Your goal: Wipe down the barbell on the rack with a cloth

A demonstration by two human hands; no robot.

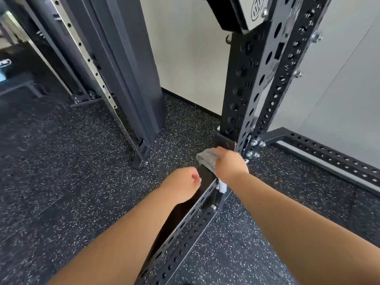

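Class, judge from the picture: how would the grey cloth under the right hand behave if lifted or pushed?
The grey cloth probably flops: it drapes over the rail. It is likely light, as it bunches under the right hand. Its fuzzy-looking surface should drag, not slip.

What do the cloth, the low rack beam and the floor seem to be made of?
The cloth looks like soft grey fabric, perhaps microfibre: fuzzy, crumpled under the right hand. The low rack beam seems steel with a black coating: punched holes, bolts. The floor is probably rubber: black with white flecks.
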